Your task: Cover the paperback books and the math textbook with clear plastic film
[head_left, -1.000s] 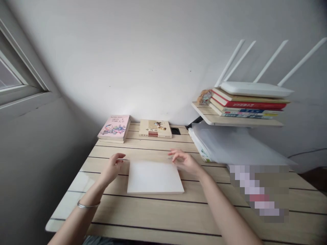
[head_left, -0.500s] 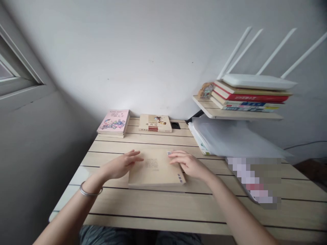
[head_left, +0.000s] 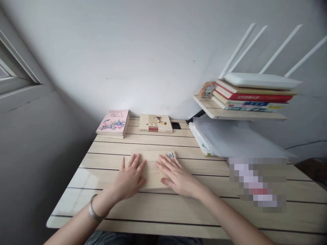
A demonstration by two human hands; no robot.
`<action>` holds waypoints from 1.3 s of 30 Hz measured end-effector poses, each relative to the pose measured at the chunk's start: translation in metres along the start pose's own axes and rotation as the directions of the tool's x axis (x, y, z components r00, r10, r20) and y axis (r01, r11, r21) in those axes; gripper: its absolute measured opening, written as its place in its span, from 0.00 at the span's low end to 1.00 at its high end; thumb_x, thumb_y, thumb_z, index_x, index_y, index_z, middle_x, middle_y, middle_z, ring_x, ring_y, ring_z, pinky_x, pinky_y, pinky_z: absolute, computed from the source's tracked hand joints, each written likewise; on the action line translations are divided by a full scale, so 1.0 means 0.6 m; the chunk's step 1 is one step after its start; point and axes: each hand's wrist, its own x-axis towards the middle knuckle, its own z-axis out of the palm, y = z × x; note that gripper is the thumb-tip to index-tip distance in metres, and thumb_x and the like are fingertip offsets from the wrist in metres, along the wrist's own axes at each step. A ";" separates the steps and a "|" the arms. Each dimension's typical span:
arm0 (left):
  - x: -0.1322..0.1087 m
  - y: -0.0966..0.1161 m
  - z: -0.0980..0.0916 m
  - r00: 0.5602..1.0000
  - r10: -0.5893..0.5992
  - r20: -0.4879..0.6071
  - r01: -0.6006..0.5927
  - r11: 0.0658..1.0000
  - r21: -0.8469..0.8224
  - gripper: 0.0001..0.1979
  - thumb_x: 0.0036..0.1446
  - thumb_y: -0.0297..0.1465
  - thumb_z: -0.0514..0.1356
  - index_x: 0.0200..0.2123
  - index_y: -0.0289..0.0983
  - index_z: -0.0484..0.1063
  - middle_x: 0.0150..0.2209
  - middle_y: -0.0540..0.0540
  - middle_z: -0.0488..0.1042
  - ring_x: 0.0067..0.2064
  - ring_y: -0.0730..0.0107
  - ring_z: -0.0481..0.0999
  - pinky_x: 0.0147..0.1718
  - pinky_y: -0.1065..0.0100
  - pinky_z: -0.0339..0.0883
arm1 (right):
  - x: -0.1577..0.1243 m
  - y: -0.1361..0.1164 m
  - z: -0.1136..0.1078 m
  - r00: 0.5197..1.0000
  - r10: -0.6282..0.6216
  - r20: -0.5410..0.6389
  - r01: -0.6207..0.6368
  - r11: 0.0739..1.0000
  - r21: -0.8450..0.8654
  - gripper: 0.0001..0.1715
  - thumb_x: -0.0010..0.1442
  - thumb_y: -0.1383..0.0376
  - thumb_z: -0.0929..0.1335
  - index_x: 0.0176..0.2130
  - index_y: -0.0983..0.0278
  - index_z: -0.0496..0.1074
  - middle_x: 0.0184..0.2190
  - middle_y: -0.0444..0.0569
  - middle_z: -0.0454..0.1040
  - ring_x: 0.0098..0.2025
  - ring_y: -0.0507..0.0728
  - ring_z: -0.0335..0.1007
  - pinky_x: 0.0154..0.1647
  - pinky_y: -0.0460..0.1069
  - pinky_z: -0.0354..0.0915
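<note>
A cream paperback book (head_left: 152, 175) lies on the slatted wooden desk (head_left: 143, 211), its barcode at the top right and a block of small print in the middle. My left hand (head_left: 131, 177) rests flat with fingers spread over the book's left side, thumb toward its lower edge. Across the right side of the cover, my right hand (head_left: 176, 175) also lies flat, fingers apart and pointing up and left. The palms hide both side edges of the book. A silver bangle (head_left: 94, 208) circles my left wrist.
At the back left is a small pile of books (head_left: 112, 123), pink cover on top. Another cream book (head_left: 155, 123) lies by the wall. On the right, a raised shelf (head_left: 237, 115) carries stacked books (head_left: 255, 97) and a white router (head_left: 260, 81), above papers in plastic (head_left: 230, 136).
Both hands have come down from the book's sides onto its cover, with fingers spread flat. The view has shifted slightly.
</note>
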 end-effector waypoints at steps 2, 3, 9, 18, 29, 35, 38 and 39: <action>0.032 0.009 -0.003 0.999 -0.031 -0.035 0.031 0.999 -0.012 0.25 0.63 0.32 0.46 0.63 0.35 0.55 0.66 0.34 0.48 0.67 0.49 0.44 0.59 0.39 0.41 | 0.026 -0.012 -0.003 0.998 0.044 -0.039 -0.043 0.999 0.015 0.33 0.66 0.49 0.53 0.66 0.54 0.45 0.68 0.47 0.39 0.69 0.63 0.31 0.65 0.67 0.37; 0.047 0.013 -0.001 0.997 -0.046 -0.061 0.045 0.999 -0.024 0.25 0.63 0.31 0.46 0.63 0.33 0.55 0.66 0.34 0.48 0.67 0.49 0.45 0.60 0.40 0.42 | 0.040 -0.019 -0.002 0.996 0.067 -0.067 -0.066 0.998 0.014 0.33 0.66 0.49 0.52 0.66 0.55 0.45 0.68 0.47 0.39 0.69 0.63 0.31 0.65 0.67 0.38; 0.074 0.019 0.034 0.986 -0.078 -0.145 0.075 0.997 -0.031 0.28 0.63 0.36 0.46 0.64 0.30 0.52 0.65 0.33 0.48 0.67 0.50 0.46 0.61 0.44 0.42 | 0.082 -0.028 0.022 0.985 0.106 -0.139 -0.113 0.992 -0.047 0.38 0.65 0.47 0.53 0.67 0.61 0.44 0.68 0.53 0.39 0.69 0.63 0.31 0.65 0.67 0.35; 0.037 -0.033 0.031 0.967 -0.211 -0.144 0.152 0.928 -0.340 0.31 0.59 0.43 0.51 0.63 0.34 0.55 0.67 0.35 0.45 0.67 0.47 0.41 0.61 0.45 0.44 | 0.037 0.031 0.009 0.961 0.271 -0.050 -0.268 0.962 0.053 0.41 0.64 0.45 0.50 0.67 0.66 0.42 0.68 0.55 0.33 0.69 0.63 0.26 0.66 0.65 0.36; -0.049 -0.022 -0.056 0.608 -0.630 0.483 0.366 -0.317 -0.875 0.19 0.44 0.27 0.59 0.43 0.36 0.64 0.46 0.38 0.70 0.37 0.63 0.75 0.32 0.60 0.71 | -0.071 -0.035 0.008 0.972 -0.104 -0.209 0.089 0.993 -0.079 0.44 0.56 0.46 0.66 0.64 0.61 0.54 0.66 0.58 0.47 0.67 0.70 0.39 0.63 0.68 0.47; -0.035 0.006 -0.074 0.585 -0.543 0.602 0.411 -0.441 -0.798 0.09 0.44 0.26 0.60 0.31 0.37 0.64 0.22 0.54 0.66 0.20 0.77 0.66 0.21 0.73 0.61 | -0.063 -0.080 0.059 0.948 -0.158 -0.278 0.097 0.971 -0.221 0.39 0.55 0.50 0.68 0.60 0.65 0.62 0.59 0.61 0.63 0.62 0.74 0.54 0.59 0.71 0.55; -0.023 0.001 -0.055 0.642 -0.415 0.644 0.470 -0.450 -0.759 0.05 0.46 0.28 0.60 0.25 0.36 0.64 0.19 0.53 0.64 0.19 0.78 0.62 0.19 0.75 0.58 | -0.053 -0.087 0.072 0.936 -0.128 -0.327 0.057 0.975 -0.216 0.38 0.55 0.50 0.69 0.59 0.65 0.63 0.56 0.63 0.67 0.59 0.75 0.58 0.56 0.72 0.58; -0.021 -0.001 -0.048 0.656 -0.378 0.653 0.490 -0.444 -0.750 0.05 0.46 0.29 0.60 0.24 0.35 0.65 0.19 0.52 0.65 0.19 0.78 0.62 0.19 0.75 0.58 | -0.050 -0.090 0.075 0.930 -0.124 -0.346 0.054 0.977 -0.204 0.36 0.56 0.52 0.68 0.59 0.65 0.63 0.55 0.63 0.67 0.58 0.75 0.60 0.55 0.71 0.59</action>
